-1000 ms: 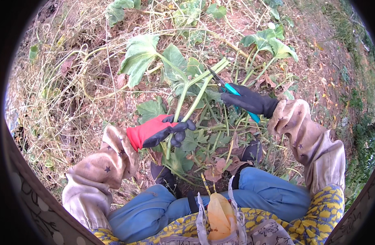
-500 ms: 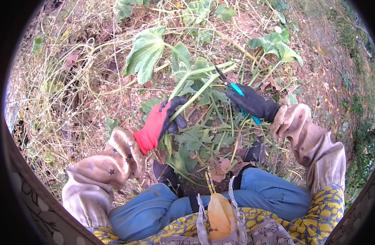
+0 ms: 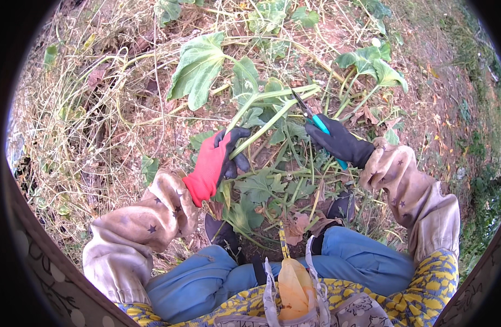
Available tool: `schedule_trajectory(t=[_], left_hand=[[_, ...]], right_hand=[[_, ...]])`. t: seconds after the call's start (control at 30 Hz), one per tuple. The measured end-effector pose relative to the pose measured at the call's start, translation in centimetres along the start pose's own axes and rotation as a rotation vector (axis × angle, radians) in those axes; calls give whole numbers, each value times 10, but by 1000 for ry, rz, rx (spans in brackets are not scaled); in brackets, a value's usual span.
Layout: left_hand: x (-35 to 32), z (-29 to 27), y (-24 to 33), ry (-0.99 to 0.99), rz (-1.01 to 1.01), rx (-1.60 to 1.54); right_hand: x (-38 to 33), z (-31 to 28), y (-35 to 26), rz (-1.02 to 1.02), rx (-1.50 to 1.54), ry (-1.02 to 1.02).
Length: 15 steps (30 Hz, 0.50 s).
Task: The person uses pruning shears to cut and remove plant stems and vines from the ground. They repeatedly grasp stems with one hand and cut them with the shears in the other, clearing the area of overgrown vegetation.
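My left hand [image 3: 218,161], in a red and black glove, is closed around the lower part of thick pale green stalks [image 3: 267,111] of a large-leaved vine plant. My right hand [image 3: 340,143], in a black glove, grips teal-handled garden shears [image 3: 316,120]. The shears' dark blades point up and left at the stalks near their upper end. A big green leaf [image 3: 198,65] hangs off the stalks to the upper left. Both forearms wear tan sleeve covers with small stars.
Dry straw and tangled dead vines [image 3: 98,120] cover the ground to the left. More green leaves [image 3: 373,62] grow at the upper right. My knees in blue trousers [image 3: 207,278] and dark shoes [image 3: 223,234] are just below the plant. An orange pouch [image 3: 294,286] hangs at my waist.
My left hand has moved up and right from open in front of the plant to gripping the stalks. The right hand with the shears has stayed near the stalk tops.
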<state>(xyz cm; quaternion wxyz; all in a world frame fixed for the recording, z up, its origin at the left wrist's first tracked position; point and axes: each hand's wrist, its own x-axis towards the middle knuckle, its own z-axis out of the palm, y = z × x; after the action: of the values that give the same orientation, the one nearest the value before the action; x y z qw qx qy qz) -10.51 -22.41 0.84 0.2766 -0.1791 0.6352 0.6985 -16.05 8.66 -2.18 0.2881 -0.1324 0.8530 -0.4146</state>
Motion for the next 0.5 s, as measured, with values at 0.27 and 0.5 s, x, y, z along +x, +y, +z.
schedule_trajectory(t=[0.27, 0.5], left_hand=[[-2, 4, 3, 17, 14, -5], [2, -2, 1, 5, 34, 23]], right_hand=[[0, 2, 13, -49, -74, 65], [-2, -3, -3, 83, 6, 34]])
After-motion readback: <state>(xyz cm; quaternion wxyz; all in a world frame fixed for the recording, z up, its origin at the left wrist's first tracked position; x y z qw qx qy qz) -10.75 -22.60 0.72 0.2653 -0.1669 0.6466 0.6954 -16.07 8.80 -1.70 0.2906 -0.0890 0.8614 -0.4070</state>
